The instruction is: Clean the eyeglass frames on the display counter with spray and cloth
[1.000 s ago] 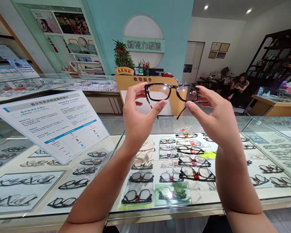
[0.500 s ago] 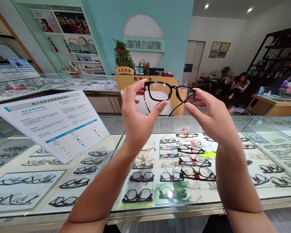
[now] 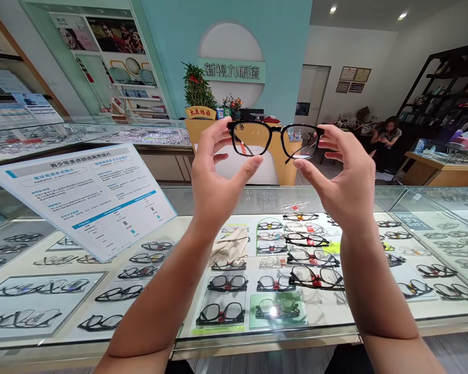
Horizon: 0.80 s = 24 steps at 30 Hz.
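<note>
A pair of black-framed eyeglasses (image 3: 276, 130) is held up level above the glass counter, its front showing two clear lenses. At the left end of the frame, my left hand (image 3: 220, 176) grips it between the fingers behind and the thumb near the lower rim. My right hand (image 3: 341, 174) holds the opposite end in the same manner, thumb under the right lens. The temples are mostly hidden behind the lenses and fingers. Under my forearms, the glass display case (image 3: 218, 340) contains rows of eyeglasses, among them a dark pair (image 3: 222, 313).
A printed sign (image 3: 89, 202) leans over the case on the left. A crumpled beige cloth (image 3: 232, 246) lies between my forearms. Beyond the counter stand a yellow cash desk (image 3: 286, 171) and a potted plant (image 3: 198, 88). A seated person (image 3: 388, 136) is at the far right.
The eyeglasses have turned from a tilted angle to face more squarely and levelly. My right hand has risen slightly, and my left hand has shifted a little left and up.
</note>
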Tool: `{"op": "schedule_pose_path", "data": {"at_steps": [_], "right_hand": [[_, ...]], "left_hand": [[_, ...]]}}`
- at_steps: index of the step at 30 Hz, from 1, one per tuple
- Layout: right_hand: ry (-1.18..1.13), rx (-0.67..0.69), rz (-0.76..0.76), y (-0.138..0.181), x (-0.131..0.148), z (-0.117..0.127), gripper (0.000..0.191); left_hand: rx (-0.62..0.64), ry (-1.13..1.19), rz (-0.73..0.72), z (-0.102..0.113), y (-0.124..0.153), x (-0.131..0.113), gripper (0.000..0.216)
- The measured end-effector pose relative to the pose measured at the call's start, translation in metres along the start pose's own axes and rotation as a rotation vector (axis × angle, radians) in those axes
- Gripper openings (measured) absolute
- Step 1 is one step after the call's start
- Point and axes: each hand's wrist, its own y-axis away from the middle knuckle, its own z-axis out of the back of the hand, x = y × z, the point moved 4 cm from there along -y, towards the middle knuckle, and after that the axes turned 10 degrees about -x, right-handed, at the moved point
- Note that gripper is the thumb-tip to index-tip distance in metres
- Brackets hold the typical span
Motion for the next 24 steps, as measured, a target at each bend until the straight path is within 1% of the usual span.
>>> {"op": "schedule_pose_path", "data": {"at_steps": [3, 6, 8, 14, 21, 24], "right_hand": [[-0.016, -0.024, 0.015, 0.001, 0.003, -0.005, 0.064], [-0.01, -0.037, 0.056, 0.002, 0.006, -0.008, 0.063], [0.014, -0.046, 0.093, 0.004, 0.008, -0.009, 0.063], [0.075, -0.044, 0.143, 0.006, 0.014, -0.009, 0.064], [0.035, -0.076, 0.191, 0.005, 0.018, -0.008, 0.049], [0.055, -0.061, 0.173, 0.005, 0.017, -0.009, 0.054]], "left_hand": [[0.009, 0.032, -0.007, -0.002, -0.003, 0.005, 0.085], [-0.021, 0.038, -0.033, -0.004, -0.003, 0.011, 0.096], [-0.044, 0.034, -0.043, -0.006, -0.002, 0.014, 0.099], [-0.053, 0.022, -0.007, -0.01, 0.0, 0.02, 0.101], [-0.061, 0.018, -0.031, -0.011, 0.001, 0.027, 0.098], [-0.081, 0.035, -0.053, -0.013, 0.002, 0.029, 0.097]]}}
